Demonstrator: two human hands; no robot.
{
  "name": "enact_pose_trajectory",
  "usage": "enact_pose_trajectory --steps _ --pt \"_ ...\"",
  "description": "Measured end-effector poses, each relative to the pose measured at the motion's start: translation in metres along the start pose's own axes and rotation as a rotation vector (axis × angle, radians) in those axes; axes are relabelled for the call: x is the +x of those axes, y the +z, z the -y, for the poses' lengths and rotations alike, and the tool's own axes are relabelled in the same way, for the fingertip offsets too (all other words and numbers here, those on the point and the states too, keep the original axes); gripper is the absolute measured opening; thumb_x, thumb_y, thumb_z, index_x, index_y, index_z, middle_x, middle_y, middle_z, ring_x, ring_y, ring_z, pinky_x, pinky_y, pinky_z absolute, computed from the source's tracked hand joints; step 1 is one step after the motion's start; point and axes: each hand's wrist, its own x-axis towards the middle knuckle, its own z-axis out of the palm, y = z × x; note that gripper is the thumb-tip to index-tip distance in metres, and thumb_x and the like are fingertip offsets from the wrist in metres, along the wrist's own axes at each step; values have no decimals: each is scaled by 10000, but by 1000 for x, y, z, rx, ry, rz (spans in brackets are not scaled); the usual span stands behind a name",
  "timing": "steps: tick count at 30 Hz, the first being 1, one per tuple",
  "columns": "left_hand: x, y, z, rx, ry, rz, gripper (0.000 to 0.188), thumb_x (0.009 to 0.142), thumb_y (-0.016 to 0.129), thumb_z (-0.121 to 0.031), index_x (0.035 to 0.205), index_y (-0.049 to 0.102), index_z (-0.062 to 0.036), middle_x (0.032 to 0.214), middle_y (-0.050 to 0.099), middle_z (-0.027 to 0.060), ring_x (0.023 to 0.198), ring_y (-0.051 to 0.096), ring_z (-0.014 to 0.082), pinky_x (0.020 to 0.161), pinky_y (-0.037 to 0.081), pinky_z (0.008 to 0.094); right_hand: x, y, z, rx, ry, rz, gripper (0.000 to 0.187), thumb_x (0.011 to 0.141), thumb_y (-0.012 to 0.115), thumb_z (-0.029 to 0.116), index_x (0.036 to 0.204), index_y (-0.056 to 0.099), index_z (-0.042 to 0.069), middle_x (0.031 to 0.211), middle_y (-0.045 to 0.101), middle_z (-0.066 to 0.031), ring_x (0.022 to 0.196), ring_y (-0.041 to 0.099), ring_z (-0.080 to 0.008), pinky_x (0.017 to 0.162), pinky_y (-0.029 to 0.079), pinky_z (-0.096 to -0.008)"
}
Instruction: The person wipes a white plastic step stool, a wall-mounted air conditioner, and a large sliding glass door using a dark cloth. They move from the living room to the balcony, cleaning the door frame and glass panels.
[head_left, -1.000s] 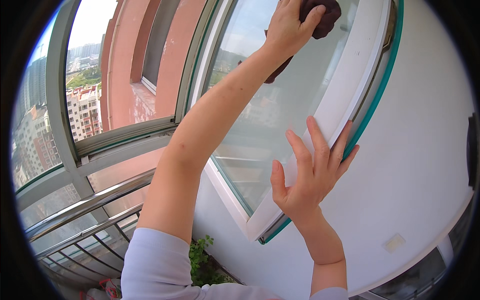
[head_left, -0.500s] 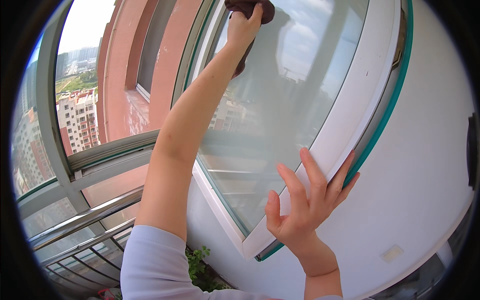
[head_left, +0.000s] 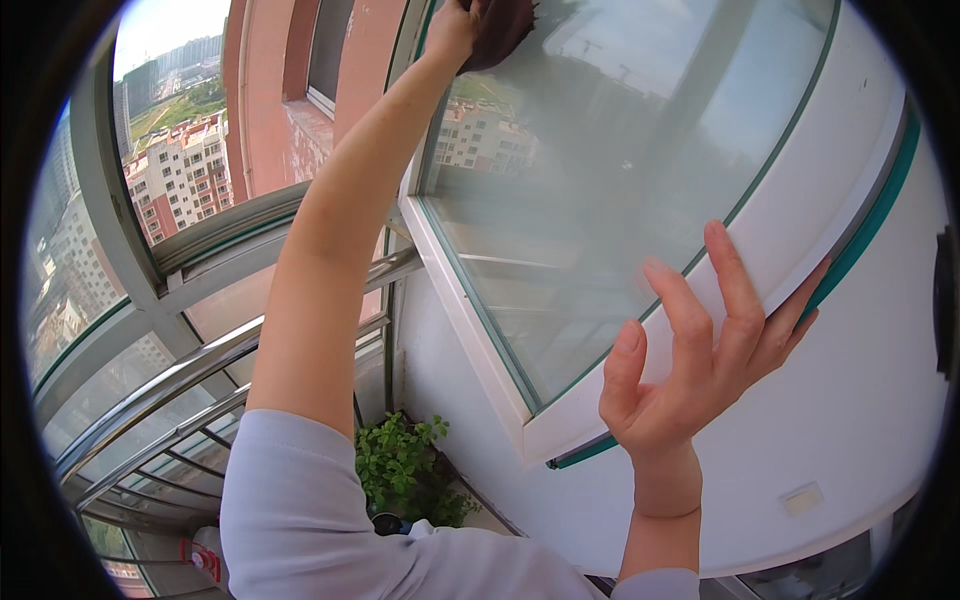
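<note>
At the top of the view, my left hand (head_left: 453, 32) is closed on a dark brown cloth (head_left: 505, 35), which lies against the window pane (head_left: 600, 200) near its left edge. The picture's upper edge cuts off part of the hand and cloth. Cloudy haze and reflections of sky and buildings show on the glass. My right hand (head_left: 690, 365) is at the white window frame (head_left: 800, 190), lower right. Its thumb and fingers are spread, some reaching over the frame's outer edge, which has a teal strip (head_left: 865, 245).
A metal railing (head_left: 165, 390) runs along the left, below a grey-framed window (head_left: 225, 235) looking out on tall buildings. A green leafy plant (head_left: 400, 460) stands low beside the white wall (head_left: 480, 450). A small pale plate (head_left: 802, 499) sits on the white surface at right.
The window frame and my right hand sit farther right and higher in the picture. My left hand and the cloth have shifted up and left, and more of the plant shows.
</note>
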Motion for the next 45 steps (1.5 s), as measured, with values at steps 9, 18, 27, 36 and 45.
enact_pose_trajectory --steps 9,18,27,36,45 --pt "-320 -141 -7 205 30 397 261 877 641 -114 1121 584 -39 1156 597 217 1099 503 428 914 419 497 1 5 -2 -52 -58 -99 203 911 582 204 1090 677 203 1295 617 -27 1341 435 -301 1167 207 -560" --pt "-305 -227 -16 538 75 390 450 720 748 -76 1132 569 -49 1102 596 156 1028 551 380 895 464 442 -10 -10 14 192 -74 -128 205 938 542 135 1094 671 164 1288 618 -92 1341 452 -314 1159 215 -593" --pt "-327 -453 -22 1169 78 567 533 696 763 -70 1193 570 -69 1120 608 76 1099 545 305 896 446 442 -66 -5 102 622 -7 167 226 893 585 185 1105 648 135 1406 482 -140 1417 311 -433 1147 233 -593" --pt "-342 -619 -115 943 -263 25 283 944 614 -122 1166 543 38 1010 651 195 876 629 348 802 488 391 -165 42 256 1964 570 1063 429 949 617 355 1303 547 122 1412 441 -150 1393 349 -372 1100 338 -506" --pt "-420 -499 -151 293 -864 648 415 991 556 -146 1376 479 -10 1314 563 146 1204 518 230 1009 418 334 -201 64 404 2418 1933 1331 289 986 556 231 1249 559 110 1274 587 -47 1163 571 -194 957 488 -423"
